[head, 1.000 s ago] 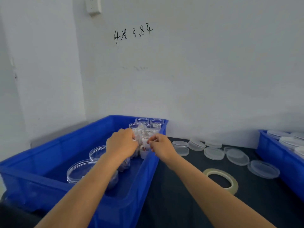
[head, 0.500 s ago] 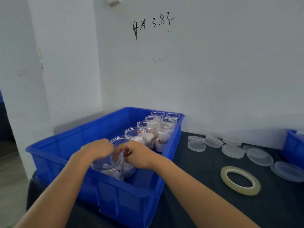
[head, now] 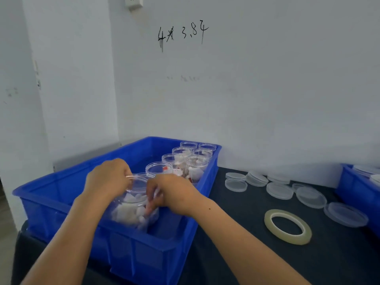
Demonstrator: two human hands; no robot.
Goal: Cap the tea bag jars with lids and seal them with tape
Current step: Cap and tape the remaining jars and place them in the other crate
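A clear plastic jar (head: 131, 208) full of white tea bags stands in the near part of the blue crate (head: 144, 256). My left hand (head: 108, 178) grips its rim on the left side. My right hand (head: 172, 192) grips it on the right, fingers curled down its wall. Behind it, several open jars (head: 186, 163) of tea bags stand in two rows at the crate's far right corner. Several clear lids (head: 279, 190) lie on the dark tablecloth to the right. A roll of clear tape (head: 287, 226) lies flat in front of them.
A second blue crate (head: 357, 192) with more lids sits at the right edge. A white wall runs close behind the table, and the table's left edge drops off beside the first crate.
Both hands came back from the far jars to the near jar and took hold of it. The camera swung left, so the crate now sits nearer the middle.
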